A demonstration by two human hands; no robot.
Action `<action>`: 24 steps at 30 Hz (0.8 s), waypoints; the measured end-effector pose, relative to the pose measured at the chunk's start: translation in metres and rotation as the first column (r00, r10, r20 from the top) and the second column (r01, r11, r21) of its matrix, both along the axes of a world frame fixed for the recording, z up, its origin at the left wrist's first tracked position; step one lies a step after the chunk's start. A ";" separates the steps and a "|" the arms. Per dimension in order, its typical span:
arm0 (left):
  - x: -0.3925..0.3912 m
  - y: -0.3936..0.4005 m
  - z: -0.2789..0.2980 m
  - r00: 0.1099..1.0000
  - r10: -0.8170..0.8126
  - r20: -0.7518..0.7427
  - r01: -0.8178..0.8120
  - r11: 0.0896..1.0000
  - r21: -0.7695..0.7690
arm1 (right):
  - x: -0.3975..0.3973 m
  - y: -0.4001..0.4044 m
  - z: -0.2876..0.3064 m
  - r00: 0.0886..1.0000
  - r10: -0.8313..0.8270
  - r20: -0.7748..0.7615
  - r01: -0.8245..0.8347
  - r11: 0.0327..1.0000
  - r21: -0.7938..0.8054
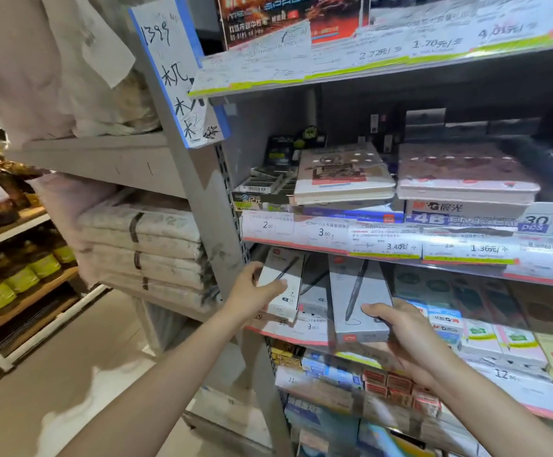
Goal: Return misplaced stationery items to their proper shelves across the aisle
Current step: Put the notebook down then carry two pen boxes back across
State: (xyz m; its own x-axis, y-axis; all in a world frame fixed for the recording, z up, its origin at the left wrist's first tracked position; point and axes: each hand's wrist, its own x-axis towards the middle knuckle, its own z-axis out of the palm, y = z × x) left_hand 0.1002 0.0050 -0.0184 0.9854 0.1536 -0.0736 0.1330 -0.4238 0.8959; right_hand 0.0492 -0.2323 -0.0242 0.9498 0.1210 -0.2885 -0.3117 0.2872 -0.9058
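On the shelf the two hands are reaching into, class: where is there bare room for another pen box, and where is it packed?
Little room. The left hand holds a white pen box by the grey upright; the right hand holds a grey pen box. Only a narrow slot between them, partly filled by another box. Rightward, the packaged stationery is packed tight.
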 end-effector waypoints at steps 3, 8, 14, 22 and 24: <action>-0.009 0.007 -0.001 0.975 -0.223 -0.018 0.221 0.947 0.231 | 0.002 0.006 -0.003 1.000 -0.020 -0.002 0.020 0.999 -0.044; -0.009 0.015 -0.011 0.943 -0.333 -0.029 0.305 0.823 0.479 | 0.007 0.018 -0.001 0.999 -0.051 -0.004 0.051 0.997 -0.065; 0.000 0.015 -0.010 0.923 -0.378 -0.066 0.172 0.254 0.952 | 0.022 0.035 0.000 0.995 -0.091 0.041 0.099 0.956 -0.276; 0.012 0.004 -0.022 0.817 -0.577 0.013 0.221 0.335 0.916 | 0.039 0.065 0.007 0.980 -0.101 0.169 0.185 0.770 -0.611; 0.013 0.001 -0.020 0.819 -0.574 0.002 0.280 0.402 0.872 | 0.043 0.070 0.006 0.975 -0.094 0.202 0.208 0.711 -0.672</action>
State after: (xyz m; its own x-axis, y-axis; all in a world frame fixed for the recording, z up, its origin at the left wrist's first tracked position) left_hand 0.1130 0.0063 -0.0382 0.8867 -0.4514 0.1002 -0.4588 -0.8858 0.0698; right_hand 0.0917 -0.1619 -0.0177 0.9743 -0.2043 -0.0949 -0.1712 -0.3978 -0.9014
